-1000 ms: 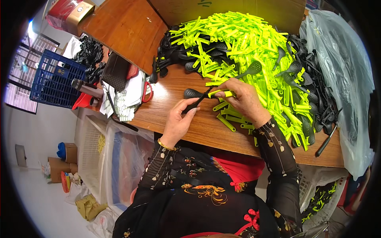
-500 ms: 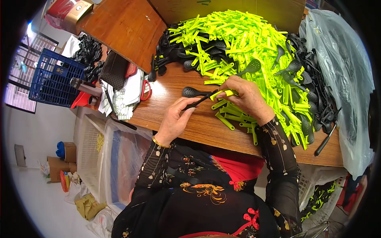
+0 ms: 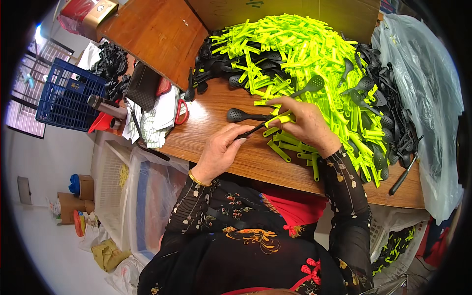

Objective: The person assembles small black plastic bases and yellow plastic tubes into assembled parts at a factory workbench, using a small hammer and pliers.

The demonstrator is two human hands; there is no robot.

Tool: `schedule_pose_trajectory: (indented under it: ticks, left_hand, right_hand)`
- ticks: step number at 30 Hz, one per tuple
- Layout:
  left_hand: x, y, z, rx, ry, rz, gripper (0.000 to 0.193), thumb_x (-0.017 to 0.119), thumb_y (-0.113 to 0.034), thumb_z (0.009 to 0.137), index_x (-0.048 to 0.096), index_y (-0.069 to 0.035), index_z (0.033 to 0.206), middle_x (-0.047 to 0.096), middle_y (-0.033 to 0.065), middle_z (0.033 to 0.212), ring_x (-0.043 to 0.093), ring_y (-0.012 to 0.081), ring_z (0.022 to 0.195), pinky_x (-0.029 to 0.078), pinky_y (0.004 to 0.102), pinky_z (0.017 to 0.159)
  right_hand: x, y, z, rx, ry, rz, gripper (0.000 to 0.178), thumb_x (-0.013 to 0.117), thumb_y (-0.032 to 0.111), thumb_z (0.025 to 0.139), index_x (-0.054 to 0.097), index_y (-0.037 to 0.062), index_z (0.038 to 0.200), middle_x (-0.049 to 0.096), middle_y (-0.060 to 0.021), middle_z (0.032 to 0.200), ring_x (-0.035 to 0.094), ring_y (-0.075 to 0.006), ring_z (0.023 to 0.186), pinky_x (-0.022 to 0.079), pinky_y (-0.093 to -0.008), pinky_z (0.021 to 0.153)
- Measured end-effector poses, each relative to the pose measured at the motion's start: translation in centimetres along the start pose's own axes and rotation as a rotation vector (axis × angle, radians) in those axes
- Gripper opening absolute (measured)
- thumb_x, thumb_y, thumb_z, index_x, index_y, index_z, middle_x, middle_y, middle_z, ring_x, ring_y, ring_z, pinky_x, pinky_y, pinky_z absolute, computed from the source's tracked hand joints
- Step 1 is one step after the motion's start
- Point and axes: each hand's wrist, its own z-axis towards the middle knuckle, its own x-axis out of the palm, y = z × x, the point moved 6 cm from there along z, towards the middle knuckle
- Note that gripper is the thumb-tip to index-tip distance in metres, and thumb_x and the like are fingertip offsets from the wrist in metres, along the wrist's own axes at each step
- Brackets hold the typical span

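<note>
My left hand (image 3: 216, 151) is closed around a thin black utensil shaft (image 3: 252, 132); whatever lies at its other end is hidden in my palm. Between the thumb and fingers of my right hand (image 3: 310, 124) is a lime-green handle (image 3: 284, 118). Its near end meets the tip of the black shaft; how far the two fit together I cannot tell. Just beyond my hands, a black slotted spoon (image 3: 237, 115) lies on the brown table (image 3: 209, 115), its shaft pointing toward my right hand. Loose green handles (image 3: 280, 151) lie beneath and beside that hand.
A large heap of green handles (image 3: 305, 46) covers the table's far side, with black slotted spoons (image 3: 364, 83) on and around it. Cardboard (image 3: 295, 10) stands behind. Clear plastic sheeting (image 3: 418, 98) hangs at right. Papers (image 3: 156, 120), red scissors (image 3: 182, 112) and a blue crate (image 3: 69, 96) are left.
The black shaft's tip has come down to the green handle's end and now meets it. My right index finger has straightened out; both hands stay in nearly the same place.
</note>
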Motion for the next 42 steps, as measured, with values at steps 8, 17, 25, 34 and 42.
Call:
schedule_pose_trajectory:
  ticks: [8,17,25,34,42]
  left_hand:
    - [-0.5,1.5,0.2,0.045,-0.553,-0.135,0.031,0.064,-0.001,0.1,0.067,-0.003,0.131,0.054,0.0119,0.145,0.052,0.0276,0.137,0.041,0.0356,0.116]
    - [5.4,2.5,0.3,-0.471,-0.137,-1.429,0.037,0.059,-0.032,0.111,0.064,-0.002,0.132,0.072,0.0127,0.125,0.073,0.0258,0.113,0.062,0.0414,0.098]
    - [3.4,5.1,0.6,-0.413,-0.492,-1.125,0.03,0.066,-0.014,0.107,0.066,0.002,0.132,0.072,0.0103,0.113,0.073,0.0188,0.1,0.062,0.0311,0.091]
    - [4.8,6.1,0.2,-0.423,-0.524,-1.081,0.03,0.061,-0.012,0.109,0.064,0.001,0.136,0.071,0.0114,0.122,0.072,0.0206,0.107,0.062,0.0364,0.098]
    - [5.4,3.5,0.4,-0.42,-0.515,-1.129,0.035,0.064,-0.013,0.108,0.064,-0.001,0.141,0.07,0.0068,0.125,0.069,0.0145,0.106,0.06,0.0331,0.093]
  right_hand:
    - [1.0,1.8,-0.5,-0.326,-0.115,-0.176,0.02,0.085,0.008,0.081,0.073,0.007,0.098,0.065,-0.0082,0.081,0.067,-0.0284,0.07,0.051,-0.0396,0.058]
    - [1.3,3.0,-1.6,-0.576,-0.151,-0.385,0.03,0.082,0.015,0.08,0.078,0.014,0.11,0.071,0.0001,0.088,0.068,-0.0185,0.07,0.055,-0.0336,0.058]
    - [1.7,-0.4,-0.5,0.161,0.128,-0.218,0.074,0.087,0.033,0.084,0.055,0.0223,0.15,0.075,-0.0067,0.096,0.075,-0.031,0.085,0.057,-0.0417,0.066]
    - [2.4,0.9,-0.3,-0.153,0.059,-0.097,0.045,0.065,-0.001,0.092,0.064,0.0044,0.137,0.069,-0.0161,0.122,0.068,-0.0347,0.102,0.055,-0.0455,0.089]
    - [3.0,2.5,-0.5,-0.245,-0.129,-0.26,0.045,0.079,0.004,0.084,0.074,0.0124,0.128,0.077,-0.0049,0.11,0.069,-0.0275,0.098,0.053,-0.0385,0.086]
